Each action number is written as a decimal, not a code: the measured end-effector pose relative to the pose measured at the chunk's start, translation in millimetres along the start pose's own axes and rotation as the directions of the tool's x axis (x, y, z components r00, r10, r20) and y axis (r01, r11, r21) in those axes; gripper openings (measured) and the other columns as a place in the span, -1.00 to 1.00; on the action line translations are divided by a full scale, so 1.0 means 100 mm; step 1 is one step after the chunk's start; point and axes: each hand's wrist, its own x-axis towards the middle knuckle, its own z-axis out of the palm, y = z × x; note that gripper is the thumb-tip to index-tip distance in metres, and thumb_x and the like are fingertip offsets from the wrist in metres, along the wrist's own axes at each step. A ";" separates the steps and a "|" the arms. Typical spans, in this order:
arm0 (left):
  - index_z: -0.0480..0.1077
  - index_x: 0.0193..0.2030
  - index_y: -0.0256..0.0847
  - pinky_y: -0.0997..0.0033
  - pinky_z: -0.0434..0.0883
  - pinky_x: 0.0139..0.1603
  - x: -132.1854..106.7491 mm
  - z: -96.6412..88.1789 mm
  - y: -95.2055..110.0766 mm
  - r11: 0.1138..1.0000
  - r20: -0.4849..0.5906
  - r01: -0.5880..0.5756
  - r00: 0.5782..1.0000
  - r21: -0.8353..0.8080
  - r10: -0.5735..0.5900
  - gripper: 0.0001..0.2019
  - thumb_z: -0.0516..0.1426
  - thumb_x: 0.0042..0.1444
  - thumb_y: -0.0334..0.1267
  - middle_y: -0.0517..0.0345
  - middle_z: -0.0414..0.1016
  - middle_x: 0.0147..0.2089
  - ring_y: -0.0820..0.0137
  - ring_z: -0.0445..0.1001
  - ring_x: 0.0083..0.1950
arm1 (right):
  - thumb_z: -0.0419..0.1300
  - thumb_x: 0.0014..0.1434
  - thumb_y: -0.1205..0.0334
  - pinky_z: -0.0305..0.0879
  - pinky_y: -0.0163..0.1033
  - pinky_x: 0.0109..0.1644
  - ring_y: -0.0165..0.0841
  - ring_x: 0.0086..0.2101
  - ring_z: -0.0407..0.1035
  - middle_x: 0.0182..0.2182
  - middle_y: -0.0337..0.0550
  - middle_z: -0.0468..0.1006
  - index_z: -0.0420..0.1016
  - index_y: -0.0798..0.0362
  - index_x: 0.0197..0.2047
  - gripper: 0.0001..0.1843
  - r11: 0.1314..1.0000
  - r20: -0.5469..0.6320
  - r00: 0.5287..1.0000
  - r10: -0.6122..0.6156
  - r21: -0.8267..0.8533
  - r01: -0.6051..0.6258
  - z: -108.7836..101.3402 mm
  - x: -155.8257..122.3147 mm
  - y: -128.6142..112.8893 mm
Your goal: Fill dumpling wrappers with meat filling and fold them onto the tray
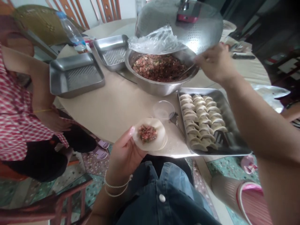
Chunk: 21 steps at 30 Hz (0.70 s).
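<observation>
My left hand (125, 153) cradles a round dumpling wrapper (151, 134) with a spoonful of minced filling in its middle, held just over the table's near edge. My right hand (214, 62) reaches out to the rim of a big steel bowl (159, 87) of red minced filling and pinches a thin utensil (187, 70) whose tip lies in the meat. Between the two hands stands a steel tray (234, 147) with rows of folded dumplings.
Two empty steel trays (70, 75) (112, 51) sit at the far left, a plastic bag (157, 42) and a large perforated lid (199, 28) behind the bowl. A small clear cup (163, 110) stands near the wrapper. A person in a red checked top (16, 115) sits at the left.
</observation>
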 end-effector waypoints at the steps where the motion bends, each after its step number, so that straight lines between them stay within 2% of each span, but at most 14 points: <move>1: 0.52 0.00 -0.32 0.33 0.41 0.22 0.00 -0.02 0.03 0.999 -0.035 -0.038 0.999 -0.002 0.038 -0.56 -0.16 0.35 -0.30 -0.03 0.64 -0.05 0.34 0.58 0.04 | 0.08 0.13 0.01 0.08 -0.12 0.05 -0.33 0.06 0.24 -0.07 -0.14 0.54 0.56 0.32 -0.21 -0.51 0.991 -0.071 0.990 -0.124 -0.061 0.119 -0.02 -0.12 -0.04; 2: 0.52 0.01 -0.31 0.34 0.43 0.20 0.00 -0.04 0.05 0.997 -0.071 -0.072 0.995 -0.001 0.071 -0.56 -0.17 0.35 -0.32 -0.02 0.64 -0.07 0.36 0.59 0.00 | 0.12 0.18 0.01 0.07 -0.07 0.13 -0.30 0.08 0.22 -0.01 -0.09 0.49 0.52 0.26 -0.09 -0.54 0.956 -0.091 0.957 -0.275 -0.131 0.263 -0.04 -0.25 -0.10; 3: 0.51 0.02 -0.29 0.33 0.43 0.19 0.01 -0.06 0.07 0.995 -0.106 -0.103 0.989 0.002 0.103 -0.56 -0.18 0.35 -0.34 -0.01 0.65 -0.09 0.37 0.60 -0.01 | 0.14 0.23 0.03 0.07 -0.02 0.18 -0.29 0.04 0.25 -0.02 -0.05 0.49 0.48 0.19 -0.02 -0.59 0.894 -0.071 0.898 -0.434 -0.159 0.419 -0.05 -0.40 -0.17; 4: 0.50 0.04 -0.28 0.32 0.42 0.21 0.02 -0.08 0.09 0.991 -0.136 -0.132 0.982 0.009 0.131 -0.55 -0.19 0.34 -0.36 0.00 0.65 -0.10 0.36 0.60 -0.01 | 0.14 0.25 0.08 0.09 0.00 0.18 -0.32 -0.05 0.31 -0.08 -0.05 0.50 0.43 0.14 0.00 -0.65 0.828 0.025 0.833 -0.553 -0.102 0.552 -0.05 -0.54 -0.24; 5: 0.48 0.07 -0.27 0.30 0.40 0.23 0.03 -0.09 0.10 0.988 -0.161 -0.153 0.975 0.017 0.154 -0.55 -0.19 0.34 -0.37 0.00 0.65 -0.09 0.36 0.59 0.01 | 0.15 0.26 0.09 0.13 0.01 0.16 -0.33 -0.13 0.35 -0.12 -0.06 0.51 0.37 0.10 0.04 -0.64 0.769 0.196 0.754 -0.626 -0.003 0.639 -0.02 -0.68 -0.31; 7: 0.45 0.13 -0.26 0.29 0.36 0.26 0.04 -0.11 0.11 0.983 -0.193 -0.183 0.963 0.032 0.186 -0.56 -0.18 0.33 -0.39 0.00 0.65 -0.08 0.35 0.57 0.06 | 0.14 0.25 0.02 0.15 0.04 0.12 -0.28 -0.17 0.40 -0.16 -0.07 0.52 0.26 0.09 0.12 -0.54 0.685 0.500 0.552 -0.668 0.122 0.719 0.08 -0.91 -0.40; 8: 0.44 0.14 -0.26 0.30 0.35 0.27 0.05 -0.12 0.11 0.980 -0.205 -0.198 0.958 0.035 0.201 -0.56 -0.18 0.33 -0.40 0.00 0.65 -0.08 0.35 0.56 0.07 | 0.14 0.24 -0.05 0.15 0.05 0.10 -0.23 -0.16 0.41 -0.16 -0.03 0.51 0.22 0.11 0.15 -0.46 0.666 0.605 0.476 -0.639 0.123 0.736 0.15 -0.99 -0.42; 9: 0.44 0.14 -0.27 0.30 0.34 0.28 0.06 -0.13 0.10 0.977 -0.213 -0.209 0.954 0.038 0.212 -0.57 -0.17 0.32 -0.40 0.00 0.65 -0.08 0.35 0.56 0.08 | 0.12 0.22 -0.13 0.14 0.05 0.07 -0.17 -0.15 0.40 -0.17 0.01 0.51 0.19 0.14 0.16 -0.38 0.650 0.672 0.434 -0.600 0.092 0.754 0.23 -1.04 -0.42; 12: 0.45 0.12 -0.28 0.28 0.33 0.29 0.06 -0.13 0.08 0.978 -0.214 -0.205 0.954 0.039 0.209 -0.59 -0.14 0.30 -0.40 0.00 0.65 -0.09 0.34 0.55 0.09 | 0.05 0.17 -0.31 0.13 0.04 0.01 -0.14 -0.21 0.38 -0.17 0.10 0.48 0.16 0.22 0.15 -0.22 0.617 0.761 0.408 -0.505 -0.012 0.787 0.45 -1.09 -0.37; 15: 0.45 0.11 -0.29 0.24 0.31 0.31 0.06 -0.11 0.04 0.979 -0.202 -0.201 0.958 0.032 0.203 -0.60 -0.12 0.30 -0.37 -0.02 0.64 -0.05 0.30 0.51 0.16 | -0.01 0.19 -0.34 0.11 0.01 -0.02 -0.18 -0.25 0.38 -0.16 0.11 0.49 0.18 0.21 0.13 -0.23 0.597 0.758 0.398 -0.517 -0.014 0.802 0.49 -1.09 -0.35; 16: 0.45 0.11 -0.30 0.22 0.31 0.31 0.06 -0.10 0.02 0.979 -0.201 -0.204 0.958 0.026 0.205 -0.60 -0.12 0.30 -0.36 -0.03 0.63 -0.04 0.28 0.49 0.18 | -0.03 0.20 -0.33 0.10 0.01 -0.02 -0.18 -0.24 0.39 -0.15 0.10 0.50 0.18 0.19 0.12 -0.25 0.602 0.721 0.419 -0.552 -0.003 0.798 0.46 -1.10 -0.36; 19: 0.47 0.06 -0.34 0.16 0.32 0.31 0.07 -0.04 -0.02 0.985 -0.197 -0.173 0.966 -0.005 0.169 -0.60 -0.13 0.31 -0.33 -0.06 0.63 -0.05 0.23 0.47 0.20 | 0.02 0.23 -0.27 0.08 0.02 0.01 -0.12 -0.08 0.41 -0.08 0.06 0.52 0.13 0.10 0.16 -0.33 0.656 0.526 0.526 -0.668 0.083 0.750 0.28 -1.21 -0.44; 21: 0.48 0.03 -0.37 0.13 0.31 0.32 0.09 0.02 -0.04 0.991 -0.166 -0.128 0.979 -0.032 0.121 -0.59 -0.14 0.32 -0.31 -0.09 0.64 -0.07 0.19 0.44 0.22 | 0.07 0.22 -0.22 0.08 0.03 0.03 -0.11 0.03 0.37 0.03 0.02 0.50 0.06 0.02 0.22 -0.34 0.669 0.443 0.555 -0.704 0.152 0.728 0.16 -1.35 -0.50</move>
